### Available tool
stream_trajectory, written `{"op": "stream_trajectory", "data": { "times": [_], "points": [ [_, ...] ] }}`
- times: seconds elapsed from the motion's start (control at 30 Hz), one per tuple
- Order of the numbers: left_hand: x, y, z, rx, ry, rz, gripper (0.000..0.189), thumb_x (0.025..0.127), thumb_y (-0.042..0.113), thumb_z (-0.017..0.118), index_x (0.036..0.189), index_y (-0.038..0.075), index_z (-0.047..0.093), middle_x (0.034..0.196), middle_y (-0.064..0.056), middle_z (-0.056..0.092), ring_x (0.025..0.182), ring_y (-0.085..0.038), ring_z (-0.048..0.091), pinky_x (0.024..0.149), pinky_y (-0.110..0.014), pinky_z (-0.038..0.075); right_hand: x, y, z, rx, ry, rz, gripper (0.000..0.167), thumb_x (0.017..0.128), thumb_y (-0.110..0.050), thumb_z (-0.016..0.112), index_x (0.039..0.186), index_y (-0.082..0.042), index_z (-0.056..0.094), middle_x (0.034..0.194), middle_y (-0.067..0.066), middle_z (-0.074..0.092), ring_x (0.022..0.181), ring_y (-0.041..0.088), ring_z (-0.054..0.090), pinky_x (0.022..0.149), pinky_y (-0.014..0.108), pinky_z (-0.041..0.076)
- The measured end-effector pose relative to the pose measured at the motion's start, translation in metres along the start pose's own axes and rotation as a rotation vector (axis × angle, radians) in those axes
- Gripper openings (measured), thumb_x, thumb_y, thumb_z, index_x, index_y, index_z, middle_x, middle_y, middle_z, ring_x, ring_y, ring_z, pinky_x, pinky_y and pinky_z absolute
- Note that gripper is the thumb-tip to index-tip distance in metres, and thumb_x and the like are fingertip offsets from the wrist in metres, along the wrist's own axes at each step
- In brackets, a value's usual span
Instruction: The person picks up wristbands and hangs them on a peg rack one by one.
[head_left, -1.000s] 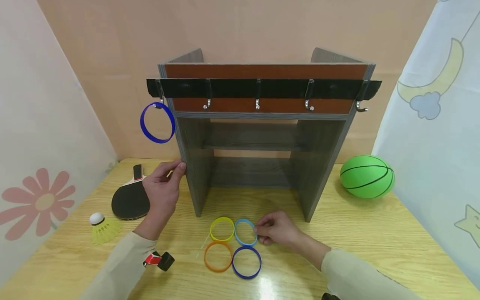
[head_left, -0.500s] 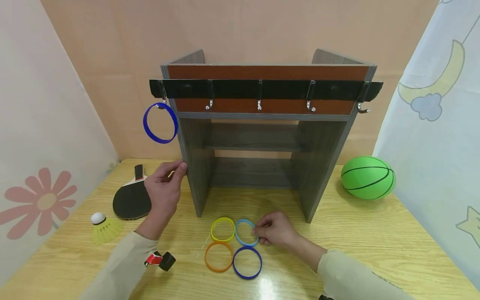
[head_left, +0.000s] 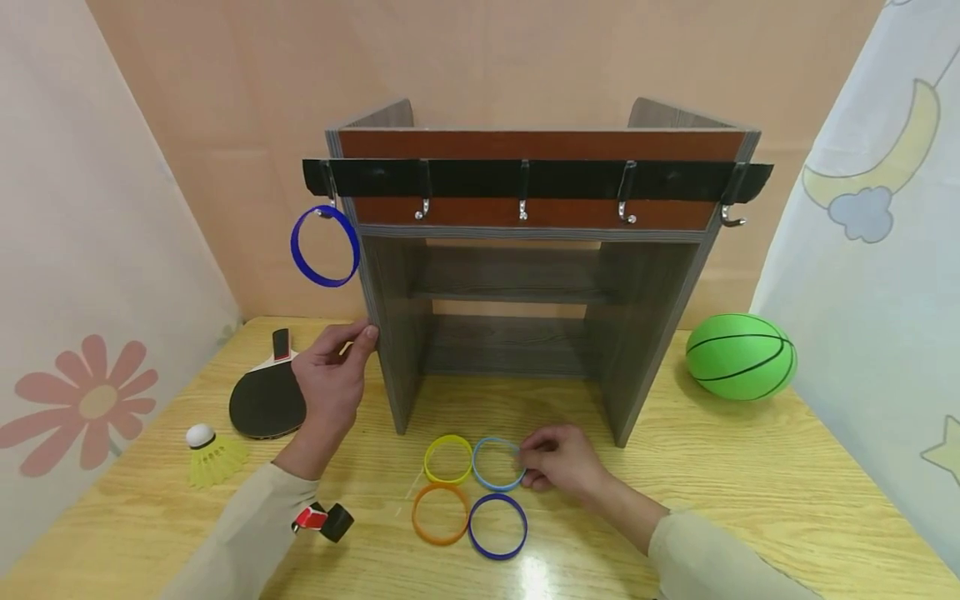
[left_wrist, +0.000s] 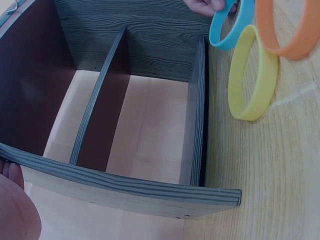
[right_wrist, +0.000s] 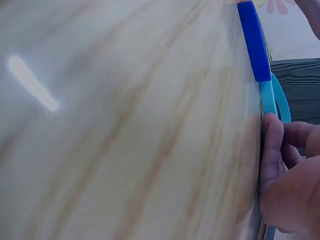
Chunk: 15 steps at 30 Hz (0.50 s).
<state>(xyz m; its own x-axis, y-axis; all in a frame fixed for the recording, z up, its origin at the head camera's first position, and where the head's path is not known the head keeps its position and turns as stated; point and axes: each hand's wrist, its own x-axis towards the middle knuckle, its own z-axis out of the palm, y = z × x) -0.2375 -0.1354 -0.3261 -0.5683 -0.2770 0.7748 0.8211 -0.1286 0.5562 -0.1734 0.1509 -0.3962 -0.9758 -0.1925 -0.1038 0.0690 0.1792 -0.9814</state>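
Observation:
My left hand (head_left: 333, 375) grips the front edge of the left side panel (head_left: 381, 350) of a grey wood-grain shelf, thumb in front. Low in front of the shelf, my right hand (head_left: 566, 462) pinches the right side of a light blue wristband (left_wrist: 245, 22) between thumb and fingers. Around it on the table lie a yellow wristband (left_wrist: 262, 85), an orange wristband (left_wrist: 297, 47) and a dark blue wristband (right_wrist: 255, 45). Another blue wristband (head_left: 327, 283) hangs from the leftmost hook of the black hook rail (head_left: 472, 179) across the shelf's front.
The rail's other hooks (head_left: 522, 210) hold nothing. A table tennis bat (head_left: 266, 404) and a yellow shuttlecock (head_left: 216, 458) lie on the left of the wooden table (head_left: 720, 467). A green ball (head_left: 741, 357) sits on the right.
My right hand has shifted slightly right, and the light blue wristband looks wider than before. The left hand keeps its place on the panel. The whole head view has drifted a little.

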Motion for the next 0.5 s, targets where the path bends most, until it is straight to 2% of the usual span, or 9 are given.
{"op": "stream_trajectory", "data": {
  "times": [0.3,0.5],
  "points": [
    [0.000,-0.002,-0.001,0.006,-0.008,0.013,0.015,0.083,-0.008,0.068,0.092,-0.019,0.065,0.081,-0.014,0.065,0.075,-0.017,0.064,0.074,-0.026,0.055,-0.003,-0.003,-0.009,0.057,-0.035,0.030,0.021,0.084,-0.001,0.067,0.096,0.012,0.057,0.075,0.015,0.064,0.065,0.023,0.066,0.060,0.030,0.057],
    [0.000,-0.003,-0.001,0.015,-0.007,0.023,0.016,0.083,-0.006,0.069,0.092,-0.019,0.065,0.081,-0.015,0.065,0.075,-0.016,0.065,0.074,-0.026,0.056,-0.008,-0.012,-0.023,0.064,-0.058,-0.001,0.020,0.084,0.000,0.066,0.096,0.013,0.057,0.079,0.015,0.064,0.072,0.028,0.067,0.066,0.033,0.058]
  ]
}}
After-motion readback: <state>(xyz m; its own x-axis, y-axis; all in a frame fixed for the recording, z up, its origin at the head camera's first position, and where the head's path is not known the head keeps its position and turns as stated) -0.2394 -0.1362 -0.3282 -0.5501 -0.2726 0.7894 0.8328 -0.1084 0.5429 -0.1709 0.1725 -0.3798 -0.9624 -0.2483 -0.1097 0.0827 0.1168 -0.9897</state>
